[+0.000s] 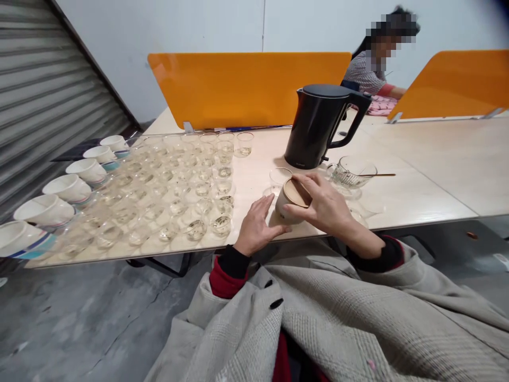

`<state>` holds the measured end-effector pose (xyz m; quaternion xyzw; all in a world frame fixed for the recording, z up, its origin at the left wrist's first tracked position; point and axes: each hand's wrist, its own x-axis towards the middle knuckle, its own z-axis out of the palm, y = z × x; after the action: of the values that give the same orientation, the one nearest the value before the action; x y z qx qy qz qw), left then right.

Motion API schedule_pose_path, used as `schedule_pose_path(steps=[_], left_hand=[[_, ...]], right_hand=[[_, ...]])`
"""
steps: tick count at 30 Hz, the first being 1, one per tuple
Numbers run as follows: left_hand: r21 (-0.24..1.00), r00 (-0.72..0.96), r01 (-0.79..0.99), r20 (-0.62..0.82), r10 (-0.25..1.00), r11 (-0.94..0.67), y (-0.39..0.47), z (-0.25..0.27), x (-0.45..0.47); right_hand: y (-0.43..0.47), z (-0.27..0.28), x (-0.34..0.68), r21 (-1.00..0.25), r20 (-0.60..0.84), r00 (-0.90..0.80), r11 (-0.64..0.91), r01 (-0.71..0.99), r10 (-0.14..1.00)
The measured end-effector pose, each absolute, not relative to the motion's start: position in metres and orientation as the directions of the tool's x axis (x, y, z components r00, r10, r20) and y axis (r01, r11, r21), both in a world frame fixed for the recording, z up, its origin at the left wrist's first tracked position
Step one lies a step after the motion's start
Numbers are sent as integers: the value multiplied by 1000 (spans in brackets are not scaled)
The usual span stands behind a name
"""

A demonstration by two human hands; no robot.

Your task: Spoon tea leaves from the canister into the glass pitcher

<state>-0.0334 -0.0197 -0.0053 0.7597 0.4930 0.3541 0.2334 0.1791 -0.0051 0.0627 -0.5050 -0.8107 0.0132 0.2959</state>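
Observation:
My right hand (324, 204) is wrapped round the top of a small beige canister (287, 208) with a flat wooden lid (296, 192). The canister is near the table's front edge and looks a little tilted. To its left is my left hand (260, 225), fingers stretched out and thumb pointing to the canister's lower side; whether the thumb touches it I cannot tell. Just behind the canister stands a clear cup (274, 187), partly covered by it. A glass measuring cup (350, 172) with a thin brown stick (382, 175) across it sits beyond my right hand.
Rows of clear cups (199, 207) with liquid and dark bits fill the table's left. Stacked white paper cups (43, 208) lie along its left edge. A black kettle (314, 124) stands behind the canister, before an orange divider (246, 87). A person (366, 74) is beyond it.

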Motion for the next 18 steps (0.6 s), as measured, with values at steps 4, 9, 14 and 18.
schedule_pose_path(steps=[4, 9, 14, 18], left_hand=[[732, 276, 539, 314, 909, -416, -18, -2, -21], [778, 204, 494, 331, 922, -388, -15, -3, -4], [813, 155, 446, 343, 927, -375, -14, -6, 2], [818, 141, 437, 349, 927, -374, -12, -8, 1]], right_hand=[[-5, 52, 173, -324, 420, -301, 451, 832, 856], [-4, 52, 172, -297, 399, -346, 476, 828, 849], [-2, 46, 169, -283, 477, -355, 523, 804, 804], [2, 35, 164, -335, 549, -300, 533, 777, 781]])
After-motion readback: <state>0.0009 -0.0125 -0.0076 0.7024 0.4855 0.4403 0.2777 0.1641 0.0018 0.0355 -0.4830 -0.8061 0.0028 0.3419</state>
